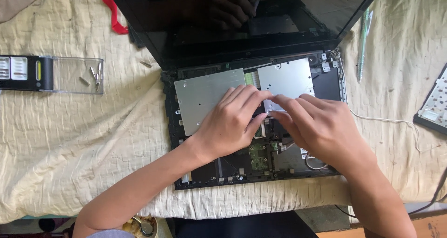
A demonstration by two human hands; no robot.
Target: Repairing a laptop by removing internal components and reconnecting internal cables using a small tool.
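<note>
— Both forearms come in from the near edge, and the two hands meet over the middle of the opened laptop base (205, 170). What are they doing?

— The left hand (233, 121) lies palm down, fingers curled toward the centre. The right hand (316, 126) reaches in from the other side, its fingertips pinched together right against the left fingertips. They seem to be closed on something small at that spot, but what it is I cannot tell; the fingers hide it.

— How far has the work got?

— My judgement: well into disassembly. The keyboard deck is already off, so the inside lies bare. Two silver metal shield plates are in place, one (205, 98) partly under the left hand, one (286, 77) just beyond the fingertips. Below the hands a small green circuit board (259, 156) and some loose wires (314, 163) show. Plates and board have yet to come out.

— And further out?

— The dark screen (242, 19) stands open beyond the hands, mirroring them. Well to the left of the left hand, a clear-lidded screwdriver bit case (51, 74) sits on the wrinkled cream cloth (70, 145), with a few loose bits inside. Right of the right hand, a pen (364, 42), a thin white cable (396, 121), and at the far edge the removed keyboard part (435, 105).
</note>
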